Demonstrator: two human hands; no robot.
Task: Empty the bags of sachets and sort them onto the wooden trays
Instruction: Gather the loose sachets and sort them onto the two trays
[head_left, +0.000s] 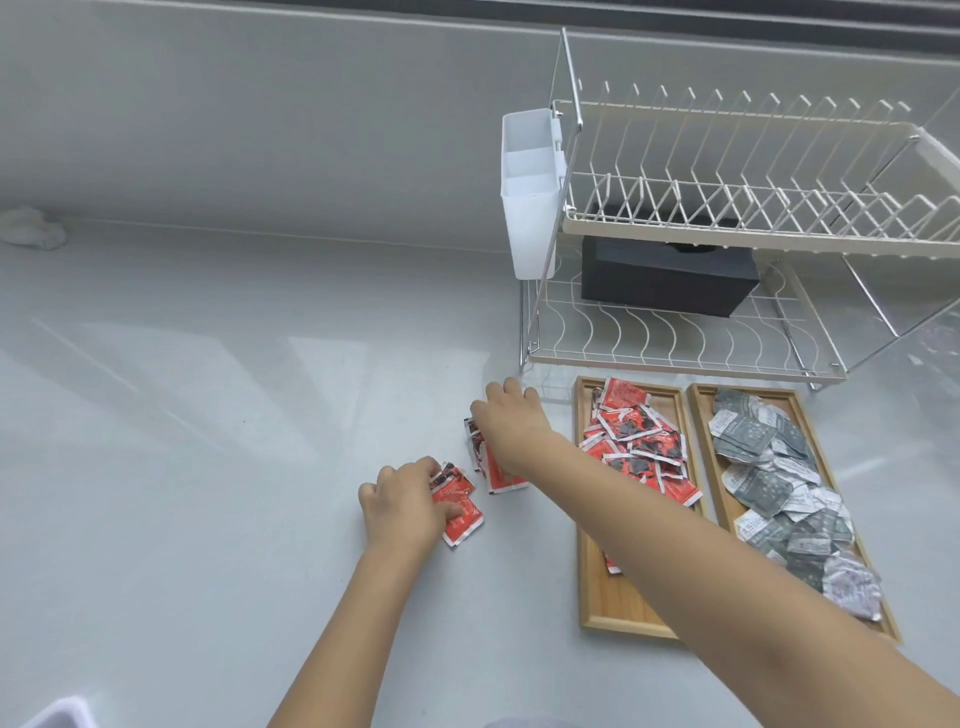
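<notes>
**Op:** Entry. I'm on the sorting step, red lot. My left hand (402, 501) rests on a small cluster of red sachets (460, 501) on the surface (208, 415), fingers curled over them; the grip looks closed on the top few, though I can't see the fingertips under the packets.

**Log:** And the right hand?

**Op:** The right hand (511, 423) reaches across to a second loose clump of red sachets (491, 467), a little farther and to the right of the first, lying just left of the trays. Palm down, fingers spread over the pile; whether they have pinched anything I cannot tell, since the hand hides the contact.

**Log:** Tray status?

**Op:** Left wooden tray (623, 608) holds the red sachets, heaped in its far half, near end bare. Right wooden tray (709, 415), just beside it, is filled with grey sachets (769, 483) along most of its length. No bags in view.

**Log:** Judgement on the next move?

**Op:** Only the two red clumps remain loose, so I judge the task nearly done. Next I need to gather each clump firmly and carry it right, into the red tray's bare near end.
</notes>
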